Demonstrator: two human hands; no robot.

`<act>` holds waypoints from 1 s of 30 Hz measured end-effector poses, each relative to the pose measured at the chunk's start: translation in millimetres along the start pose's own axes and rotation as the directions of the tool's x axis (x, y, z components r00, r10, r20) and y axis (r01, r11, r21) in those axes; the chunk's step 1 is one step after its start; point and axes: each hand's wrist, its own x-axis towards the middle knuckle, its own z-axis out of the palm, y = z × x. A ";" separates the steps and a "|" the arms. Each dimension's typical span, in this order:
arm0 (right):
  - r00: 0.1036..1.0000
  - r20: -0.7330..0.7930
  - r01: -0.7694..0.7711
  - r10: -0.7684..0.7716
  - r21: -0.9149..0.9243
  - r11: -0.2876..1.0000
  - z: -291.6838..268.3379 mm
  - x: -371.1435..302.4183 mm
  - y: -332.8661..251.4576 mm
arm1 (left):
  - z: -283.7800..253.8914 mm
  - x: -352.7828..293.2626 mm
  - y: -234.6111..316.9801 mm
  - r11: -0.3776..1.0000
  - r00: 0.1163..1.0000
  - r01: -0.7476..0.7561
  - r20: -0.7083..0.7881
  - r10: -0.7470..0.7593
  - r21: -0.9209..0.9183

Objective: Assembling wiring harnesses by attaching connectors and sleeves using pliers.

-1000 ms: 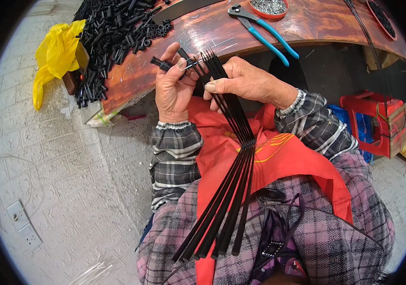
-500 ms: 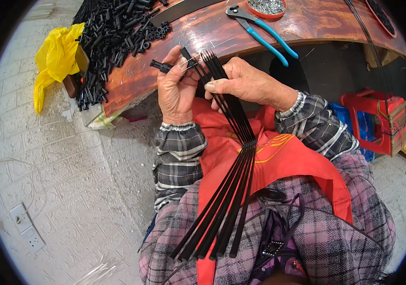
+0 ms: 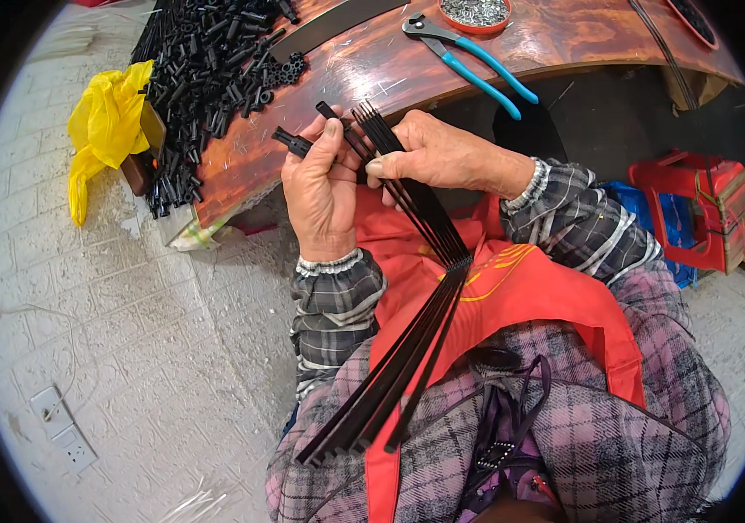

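Observation:
My right hand (image 3: 455, 157) is closed around a bundle of thin black umbrella ribs (image 3: 436, 228), its thumb pressed across them. The ribs are jointed at the middle over my lap, and their lower halves fan down to the left. At the upper left of the bundle, my left hand (image 3: 320, 196) pinches a black plastic umbrella runner (image 3: 289, 141) between thumb and fingers. One rib reaches the left fingertips, where its dark end sticks up. Whether it is joined to the runner cannot be made out.
Many black plastic parts (image 3: 207, 78) heap on the wooden table (image 3: 346, 65), beside a yellow bag (image 3: 109, 118). Blue-handled pliers (image 3: 481, 80) lie near the table edge, below a red dish (image 3: 475, 26) of small metal bits. A red stool (image 3: 682, 179) stands at right. A red apron (image 3: 547, 301) covers my lap.
Both hands have shifted slightly left in view, still holding the runner and ribs. The lower rib ends have swung left and up. Thin wire seen earlier by my left fingertips is no longer distinct.

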 end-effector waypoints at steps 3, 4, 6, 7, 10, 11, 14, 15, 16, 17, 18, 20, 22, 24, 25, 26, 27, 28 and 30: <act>0.995 -0.051 0.077 -0.086 -0.157 0.985 1.0 -1.2 -0.7 | 2.9 -3.9 2.3 0.999 0.999 -0.026 -0.020 0.026 0.024; 0.995 -0.052 0.079 -0.088 -0.156 0.985 0.4 -2.2 -4.9 | 3.1 -3.4 1.5 0.999 0.999 -0.026 -0.018 0.026 0.026; 0.967 -0.134 0.149 -0.216 -0.389 0.909 0.3 -4.9 -16.4 | 4.0 -3.0 0.1 0.995 0.995 -0.084 -0.056 0.087 0.057; 0.966 -0.142 0.146 -0.216 -0.391 0.909 -0.2 -6.0 -17.6 | 6.5 -2.5 -1.9 0.995 0.995 -0.079 -0.049 0.082 0.056; 0.921 -0.311 0.103 -0.236 -0.388 0.916 -0.6 -7.2 -23.1 | 12.0 -2.5 -7.6 0.990 0.992 -0.111 -0.058 0.116 0.089; 0.920 -0.314 0.104 -0.236 -0.385 0.917 -1.6 -7.2 -22.6 | 11.9 -2.6 -9.9 0.989 0.990 -0.129 -0.051 0.133 0.073; 0.937 -0.293 0.078 -0.188 -0.349 0.934 -4.0 -6.8 -20.3 | 17.1 -3.7 -13.9 0.988 0.987 -0.137 -0.079 0.142 0.068; 0.930 -0.308 0.087 -0.202 -0.349 0.933 -4.1 -6.1 -18.0 | 19.8 -3.7 -15.1 0.989 0.984 -0.127 -0.114 0.135 0.078; 0.922 -0.322 0.096 -0.215 -0.347 0.933 -3.5 -5.1 -15.6 | 21.2 -3.5 -16.2 0.989 0.984 -0.125 -0.113 0.134 0.081; 0.921 -0.324 0.097 -0.215 -0.344 0.934 -3.8 -4.6 -13.7 | 22.6 -2.6 -17.6 0.989 0.983 -0.134 -0.118 0.140 0.058; 0.920 -0.331 0.098 -0.211 -0.328 0.940 -4.5 -4.3 -11.8 | 23.1 -1.9 -18.9 0.989 0.982 -0.142 -0.124 0.145 0.036; 0.917 -0.341 0.099 -0.207 -0.309 0.946 -5.6 -4.9 -8.9 | 22.3 -1.9 -21.0 0.992 0.986 -0.126 -0.107 0.128 0.025; 0.902 -0.340 0.137 -0.267 -0.361 0.922 -6.4 -7.5 -7.7 | 22.6 -2.1 -23.7 0.994 0.990 -0.108 -0.089 0.109 0.014; 0.904 -0.344 0.119 -0.254 -0.369 0.922 -9.2 -11.0 -9.6 | 24.6 -2.0 -26.8 0.992 0.990 -0.122 -0.079 0.121 -0.010; 0.908 -0.340 0.105 -0.243 -0.378 0.920 -9.2 -12.3 -10.9 | 24.6 -2.4 -26.8 0.993 0.990 -0.120 -0.077 0.119 -0.005; 0.907 -0.343 0.106 -0.244 -0.375 0.921 -10.5 -11.7 -8.0 | 24.1 -2.7 -26.6 0.993 0.990 -0.116 -0.081 0.115 -0.001; 0.913 -0.305 0.175 -0.271 -0.307 0.936 -13.2 -9.6 -2.9 | 24.1 -3.2 -26.1 0.994 0.990 -0.112 -0.086 0.112 0.004; 0.916 -0.268 0.239 -0.299 -0.235 0.942 -16.3 -8.4 0.1 | 24.5 -2.3 -27.4 0.994 0.990 -0.111 -0.084 0.111 0.006; 0.928 -0.255 0.225 -0.271 -0.193 0.955 -19.9 -9.2 1.4 | 25.2 -1.1 -29.2 0.993 0.987 -0.116 -0.108 0.117 0.018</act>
